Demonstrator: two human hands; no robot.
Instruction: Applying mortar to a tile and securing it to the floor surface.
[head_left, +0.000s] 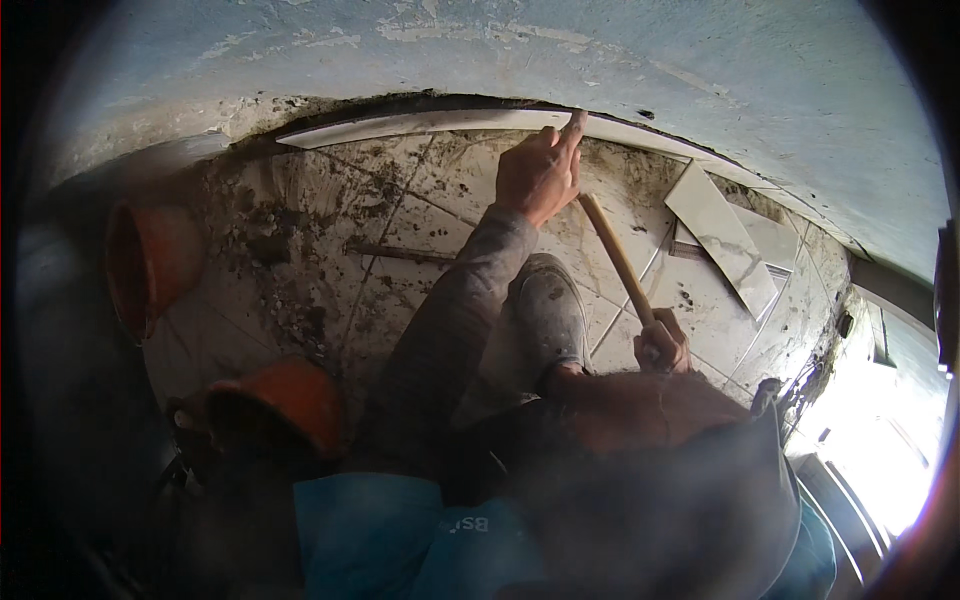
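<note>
My left hand [540, 172] reaches to the wall foot, its index finger stretched out against a narrow white tile strip [420, 122]. The other fingers look partly curled, and nothing shows held in them. In my right hand [662, 343] is a round wooden stick [617, 252], gripped near its lower end. Its far end points up toward my left hand. Whether the stick bears a tool head inside or behind the fist is hidden. The tile strip stands on edge along the wall, with a dark gap behind its upper edge.
Two orange buckets [165, 260] lie or stand at the left. A thin bar [400, 252] lies on the dirty tiled floor [425, 215]. Loose pale tiles [722, 238] overlap by the wall at right. My dusty shoe [553, 312] is between my arms. Bright light fills the lower right.
</note>
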